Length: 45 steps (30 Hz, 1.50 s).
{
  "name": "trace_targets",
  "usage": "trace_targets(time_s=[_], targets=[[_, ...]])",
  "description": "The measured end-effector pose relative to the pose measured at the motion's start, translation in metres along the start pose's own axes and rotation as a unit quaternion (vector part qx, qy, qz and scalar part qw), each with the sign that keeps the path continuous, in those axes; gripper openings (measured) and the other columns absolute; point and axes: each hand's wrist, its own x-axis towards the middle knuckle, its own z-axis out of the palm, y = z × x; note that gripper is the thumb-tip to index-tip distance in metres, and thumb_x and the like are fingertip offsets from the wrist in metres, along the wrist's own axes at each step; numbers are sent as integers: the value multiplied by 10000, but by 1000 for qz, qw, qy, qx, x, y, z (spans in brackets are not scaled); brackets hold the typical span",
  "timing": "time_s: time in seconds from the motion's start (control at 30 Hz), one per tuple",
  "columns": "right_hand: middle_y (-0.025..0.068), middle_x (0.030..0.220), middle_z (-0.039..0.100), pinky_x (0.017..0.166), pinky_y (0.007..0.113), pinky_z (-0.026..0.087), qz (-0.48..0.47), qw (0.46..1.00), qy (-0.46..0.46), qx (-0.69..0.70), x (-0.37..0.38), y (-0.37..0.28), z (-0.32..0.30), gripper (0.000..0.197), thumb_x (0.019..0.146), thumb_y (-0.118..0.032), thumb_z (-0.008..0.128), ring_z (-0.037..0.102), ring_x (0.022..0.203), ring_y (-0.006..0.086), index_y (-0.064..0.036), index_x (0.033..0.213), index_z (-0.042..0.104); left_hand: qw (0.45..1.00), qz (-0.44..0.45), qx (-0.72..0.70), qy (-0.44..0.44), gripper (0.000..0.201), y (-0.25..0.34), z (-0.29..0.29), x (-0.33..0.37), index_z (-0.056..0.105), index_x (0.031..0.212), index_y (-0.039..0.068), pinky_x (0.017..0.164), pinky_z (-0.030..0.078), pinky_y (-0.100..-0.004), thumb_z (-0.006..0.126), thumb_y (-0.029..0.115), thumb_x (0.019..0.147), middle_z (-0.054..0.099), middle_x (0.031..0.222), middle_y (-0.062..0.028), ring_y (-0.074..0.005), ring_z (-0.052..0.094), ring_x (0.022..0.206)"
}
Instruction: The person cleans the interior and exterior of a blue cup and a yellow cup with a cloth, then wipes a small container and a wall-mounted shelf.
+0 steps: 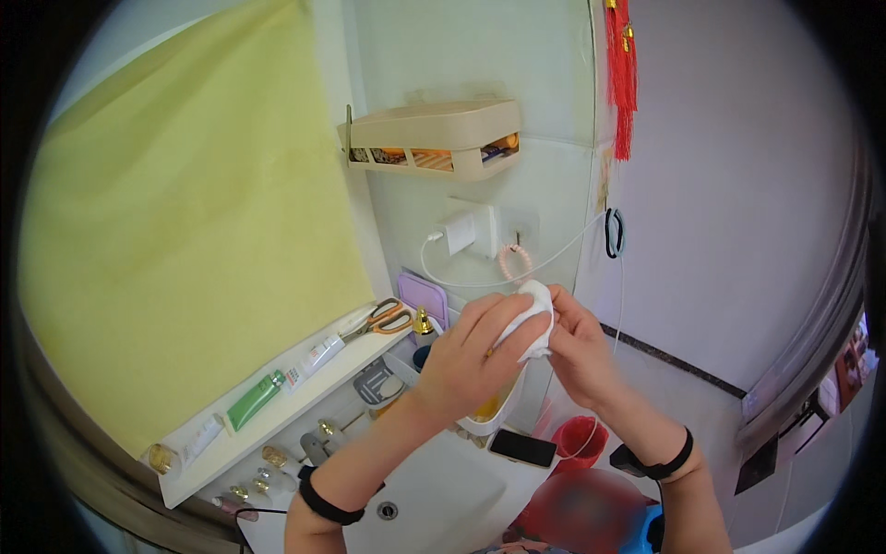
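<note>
Both hands are raised in front of the wall, above the washbasin's right side. My left hand [466, 355] is closed round a white, soft-looking wad [537, 319], perhaps tissue or cloth; its exact kind does not show. From the other side, the bent fingers of my right hand [583, 355] grip the wad's right edge. Part of the wad is hidden behind my left fingers. Below the hands, a black-screened phone [522, 448] lies on the basin's rim. Close behind my left hand is a gold-topped pump bottle [422, 323].
A white washbasin [452, 489] lies below. On the ledge at left are orange-handled scissors [392, 321], a green tube [256, 401] and white tubes. A beige wall rack [434, 129] and a plugged-in charger [459, 233] are ahead; its cable runs right. A red bucket [580, 441] stands lower right.
</note>
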Motion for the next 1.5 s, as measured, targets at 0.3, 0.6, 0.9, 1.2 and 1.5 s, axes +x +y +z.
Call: trace_targets(time_s=[0.3, 0.6, 0.9, 1.2, 1.5], targets=[[119, 1395, 410, 837, 301, 481, -250, 857, -25, -449, 73, -76, -7, 537, 855, -23, 581, 551, 1013, 183, -23, 1360, 397, 969, -160, 36, 186, 280, -105, -70, 119, 605, 1108, 43, 799, 493, -338, 560, 32, 832, 602, 1077, -123, -261, 596, 986], [96, 1452, 359, 832, 294, 490, -265, 827, -31, -495, 118, -84, -15, 621, 852, 19, 559, 571, 1019, 171, -94, 1425, 348, 991, -83, 65, 80, 243, -83, -46, 157, 616, 1078, 10, 763, 491, -370, 550, 76, 853, 633, 1003, -161, -314, 612, 880], [86, 1286, 519, 833, 298, 490, -235, 864, 0, -445, 121, -92, -24, 469, 860, -33, 561, 596, 971, 168, -43, 1318, 462, 980, 22, 200, -11, 332, -73, -54, 155, 640, 1051, 55, 820, 478, -351, 637, -44, 733, 602, 1048, -113, -297, 574, 978], [142, 1281, 535, 915, 347, 466, -470, 688, -12, -552, 136, -91, 21, 398, 888, 64, 442, 546, 1121, 294, -38, 1267, 509, 962, -9, 102, 253, 479, -111, -25, 94, 664, 1082, 89, 851, 486, -343, 683, -107, 645, 582, 1122, -104, -279, 583, 1018], [144, 1234, 570, 941, 361, 448, -408, 708, -13, -576, 135, -93, 22, 375, 894, 67, 439, 539, 1132, 310, -40, 1240, 538, 958, -2, 41, 285, 466, -101, -16, 86, 683, 1061, 89, 835, 490, -357, 711, -87, 631, 585, 1122, -101, -284, 584, 1006]])
